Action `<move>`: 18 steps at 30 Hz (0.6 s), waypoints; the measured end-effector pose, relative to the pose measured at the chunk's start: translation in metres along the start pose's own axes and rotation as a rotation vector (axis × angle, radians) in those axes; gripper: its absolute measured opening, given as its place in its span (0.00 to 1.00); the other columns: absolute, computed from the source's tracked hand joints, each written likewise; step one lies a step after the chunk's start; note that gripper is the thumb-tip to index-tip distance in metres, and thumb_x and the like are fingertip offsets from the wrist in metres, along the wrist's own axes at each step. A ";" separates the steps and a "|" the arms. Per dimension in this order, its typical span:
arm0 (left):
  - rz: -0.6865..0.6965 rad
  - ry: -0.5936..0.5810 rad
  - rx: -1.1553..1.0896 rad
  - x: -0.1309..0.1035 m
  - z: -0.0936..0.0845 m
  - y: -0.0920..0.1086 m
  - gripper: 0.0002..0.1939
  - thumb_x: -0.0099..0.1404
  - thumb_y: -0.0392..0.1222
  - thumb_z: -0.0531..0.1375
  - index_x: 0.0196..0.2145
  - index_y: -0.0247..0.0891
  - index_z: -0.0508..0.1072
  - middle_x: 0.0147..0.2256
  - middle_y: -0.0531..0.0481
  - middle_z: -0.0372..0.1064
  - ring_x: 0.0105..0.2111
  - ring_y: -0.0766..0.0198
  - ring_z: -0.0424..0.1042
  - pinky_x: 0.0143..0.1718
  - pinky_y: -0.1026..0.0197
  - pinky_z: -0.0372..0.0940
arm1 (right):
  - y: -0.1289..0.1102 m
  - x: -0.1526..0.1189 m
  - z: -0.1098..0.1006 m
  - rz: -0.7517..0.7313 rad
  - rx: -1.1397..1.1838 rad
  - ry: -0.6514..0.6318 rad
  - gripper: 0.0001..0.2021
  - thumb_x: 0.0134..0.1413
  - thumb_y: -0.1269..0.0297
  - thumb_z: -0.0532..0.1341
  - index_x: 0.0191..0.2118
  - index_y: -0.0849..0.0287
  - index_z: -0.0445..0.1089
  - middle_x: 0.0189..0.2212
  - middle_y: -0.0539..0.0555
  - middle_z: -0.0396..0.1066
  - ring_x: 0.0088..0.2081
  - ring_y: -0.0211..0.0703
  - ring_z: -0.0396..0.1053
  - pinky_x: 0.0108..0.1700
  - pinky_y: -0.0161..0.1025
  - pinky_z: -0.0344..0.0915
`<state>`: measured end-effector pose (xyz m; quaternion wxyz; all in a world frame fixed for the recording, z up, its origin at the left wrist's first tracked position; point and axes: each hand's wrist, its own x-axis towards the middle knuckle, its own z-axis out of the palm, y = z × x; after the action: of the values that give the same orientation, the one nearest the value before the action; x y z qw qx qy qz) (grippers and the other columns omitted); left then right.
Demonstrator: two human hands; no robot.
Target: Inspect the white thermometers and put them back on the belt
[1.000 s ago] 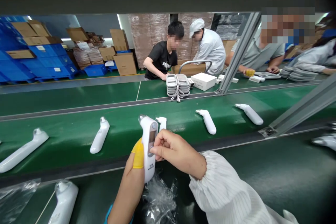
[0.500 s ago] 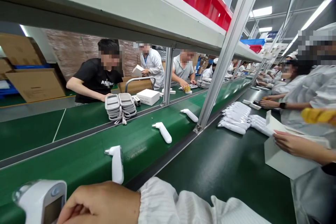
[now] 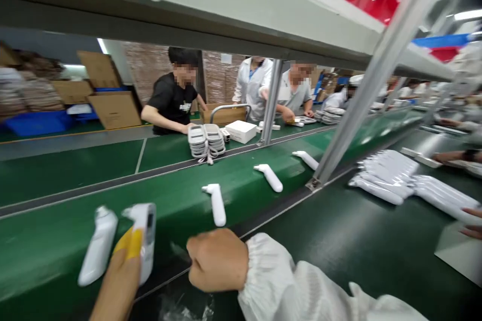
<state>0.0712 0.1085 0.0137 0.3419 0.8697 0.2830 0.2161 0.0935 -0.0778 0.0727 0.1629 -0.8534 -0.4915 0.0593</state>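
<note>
Left hand (image 3: 124, 263) is wrapped partly closed around a white device (image 3: 148, 248), held up at 8 o'clock. Black shirt (image 3: 168, 100) at 10: lettering's too blurred to be read. Right hand (image 3: 219, 261) is curled shut at 6; whether anything's pinched can't be told.

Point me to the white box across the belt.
In the head view, the white box sits just left of centre on the far green bench, between the stacked grey trays and an upright metal post.
</note>
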 end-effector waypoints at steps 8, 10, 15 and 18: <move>-0.130 -0.045 0.264 0.010 0.022 0.008 0.29 0.61 0.46 0.57 0.57 0.26 0.67 0.51 0.28 0.64 0.55 0.37 0.61 0.57 0.42 0.54 | -0.036 -0.020 0.052 -0.055 -0.059 -0.422 0.14 0.48 0.68 0.59 0.40 0.64 0.76 0.36 0.63 0.78 0.38 0.58 0.77 0.37 0.46 0.70; -0.142 0.021 0.279 0.013 0.011 0.008 0.33 0.63 0.51 0.54 0.61 0.30 0.62 0.57 0.29 0.58 0.59 0.35 0.55 0.59 0.40 0.49 | -0.022 -0.019 0.046 -0.197 -0.006 -0.457 0.13 0.52 0.66 0.56 0.39 0.63 0.76 0.38 0.63 0.78 0.39 0.55 0.77 0.36 0.42 0.69; -0.298 0.091 0.190 0.026 -0.036 -0.018 0.38 0.59 0.49 0.57 0.61 0.22 0.59 0.58 0.20 0.53 0.60 0.24 0.47 0.56 0.29 0.43 | 0.009 -0.012 0.025 -0.190 0.145 -0.281 0.12 0.57 0.67 0.53 0.34 0.61 0.75 0.36 0.58 0.78 0.38 0.48 0.75 0.41 0.40 0.65; -0.280 -0.017 -0.031 0.018 -0.048 -0.023 0.28 0.59 0.47 0.56 0.53 0.24 0.68 0.50 0.28 0.67 0.55 0.37 0.62 0.57 0.41 0.53 | 0.011 -0.006 0.012 -0.086 0.415 -0.027 0.10 0.57 0.69 0.54 0.32 0.59 0.72 0.31 0.52 0.76 0.34 0.41 0.73 0.40 0.37 0.65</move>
<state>0.0489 0.1568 0.0325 0.3846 0.8180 0.3954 0.1633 0.0960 -0.0853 0.0571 0.3310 -0.7788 -0.5071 0.1636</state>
